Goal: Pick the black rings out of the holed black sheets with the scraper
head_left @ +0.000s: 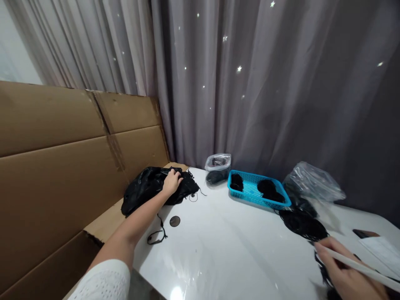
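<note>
My left hand (171, 182) reaches to the far left with fingers bent down onto a black stringy bundle (189, 183), beside a shiny black plastic bag (145, 185). My fingertips are partly lost against the black. At the lower right, my right hand (343, 266) is closed around a long white pen-like tool (365, 271) with a dark tip. Just beyond the tip lies a flat black piece (303, 223) with loose strands. More black strands lie under and beside the right hand, partly hidden by it.
A blue plastic basket (250, 200) holds several round black pieces. Behind it stand a clear container (218, 166) and a clear plastic bag (318, 181). A dark disc (175, 221) and a black cord loop (156, 237) lie on the white table (218, 250). Cardboard (62, 179) walls the left side.
</note>
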`<state>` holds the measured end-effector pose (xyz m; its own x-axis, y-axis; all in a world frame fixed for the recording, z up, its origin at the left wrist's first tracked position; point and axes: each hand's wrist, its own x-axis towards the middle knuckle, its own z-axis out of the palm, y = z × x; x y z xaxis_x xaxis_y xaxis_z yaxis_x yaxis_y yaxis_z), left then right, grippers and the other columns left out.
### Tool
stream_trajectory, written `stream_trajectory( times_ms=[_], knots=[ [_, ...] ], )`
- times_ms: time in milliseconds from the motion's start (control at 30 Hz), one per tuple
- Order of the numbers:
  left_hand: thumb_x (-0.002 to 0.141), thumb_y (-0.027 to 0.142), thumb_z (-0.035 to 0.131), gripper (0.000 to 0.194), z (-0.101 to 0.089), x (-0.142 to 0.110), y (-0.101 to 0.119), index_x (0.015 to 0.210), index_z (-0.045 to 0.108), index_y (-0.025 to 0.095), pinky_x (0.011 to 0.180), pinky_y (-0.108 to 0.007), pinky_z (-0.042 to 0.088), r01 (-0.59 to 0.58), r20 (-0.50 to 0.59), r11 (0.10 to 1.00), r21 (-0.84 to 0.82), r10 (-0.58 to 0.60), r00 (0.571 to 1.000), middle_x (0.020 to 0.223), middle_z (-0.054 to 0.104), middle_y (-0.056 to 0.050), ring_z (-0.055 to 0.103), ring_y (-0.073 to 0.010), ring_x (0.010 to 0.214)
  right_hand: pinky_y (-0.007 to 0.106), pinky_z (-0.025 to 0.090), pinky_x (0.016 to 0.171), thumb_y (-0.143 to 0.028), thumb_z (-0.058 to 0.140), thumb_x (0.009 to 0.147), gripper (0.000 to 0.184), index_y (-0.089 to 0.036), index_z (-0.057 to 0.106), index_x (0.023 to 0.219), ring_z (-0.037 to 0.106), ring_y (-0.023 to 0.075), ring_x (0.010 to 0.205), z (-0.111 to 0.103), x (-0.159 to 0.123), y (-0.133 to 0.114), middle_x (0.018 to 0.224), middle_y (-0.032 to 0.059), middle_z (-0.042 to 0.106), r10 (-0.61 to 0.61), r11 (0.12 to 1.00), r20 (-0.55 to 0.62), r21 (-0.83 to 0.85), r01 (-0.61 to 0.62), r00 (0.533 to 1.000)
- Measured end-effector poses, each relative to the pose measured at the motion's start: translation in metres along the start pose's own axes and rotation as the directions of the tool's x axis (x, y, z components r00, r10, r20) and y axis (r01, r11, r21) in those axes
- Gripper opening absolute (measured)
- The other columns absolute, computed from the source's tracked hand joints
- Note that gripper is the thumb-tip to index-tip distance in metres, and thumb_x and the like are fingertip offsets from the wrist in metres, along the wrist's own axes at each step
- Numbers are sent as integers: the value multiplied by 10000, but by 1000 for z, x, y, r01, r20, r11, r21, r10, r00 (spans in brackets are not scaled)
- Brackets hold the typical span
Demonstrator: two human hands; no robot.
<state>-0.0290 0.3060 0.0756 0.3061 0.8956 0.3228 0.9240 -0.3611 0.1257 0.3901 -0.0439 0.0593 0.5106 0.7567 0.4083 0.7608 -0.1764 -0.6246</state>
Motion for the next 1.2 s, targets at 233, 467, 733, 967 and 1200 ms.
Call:
stream_trajectory(
  times_ms=[233,467,733,967,1200],
  knots=[
    [960,359,602,349,-40,45,-21,1251,578,169,890,-432,546,51,-10,997,65,-50,999,1255,595,-95,625,-228,1061,234,366,482,-517,426,917,372,-240,416,668,420,144,504,54,-5,-41,557,-42,415,-197,979,267,110,173,943],
    [957,355,608,357,-114,90,-26,1257,572,165,888,-437,546,31,-101,997,66,-25,995,1251,596,-98,627,-227,1061,226,334,480,-501,429,939,372,-233,412,681,388,125,507,53,-6,-60,571,-54,397,-192,975,329,168,142,925],
    [1039,253,374,326,-209,109,24,823,591,142,822,-320,452,-49,-374,992,-115,2,928,832,616,-56,597,-189,870,301,492,590,-506,350,975,429,-231,606,1184,601,184,560,48,15,-77,676,10,667,-213,914,314,399,75,925],
    [985,449,463,402,-201,61,131,687,454,178,616,-223,349,-398,-289,852,-340,308,906,662,426,42,427,-102,634,451,479,980,-508,645,854,316,-242,478,824,581,288,1205,31,68,-176,1364,110,589,-346,678,1,692,249,938],
    [885,621,552,471,-152,-2,222,740,481,178,526,-208,322,-324,-68,370,-871,562,824,648,423,48,412,-91,578,252,414,595,-516,808,631,508,-230,398,725,491,126,647,21,117,-202,682,-53,510,-302,667,126,737,115,945]
  ],
)
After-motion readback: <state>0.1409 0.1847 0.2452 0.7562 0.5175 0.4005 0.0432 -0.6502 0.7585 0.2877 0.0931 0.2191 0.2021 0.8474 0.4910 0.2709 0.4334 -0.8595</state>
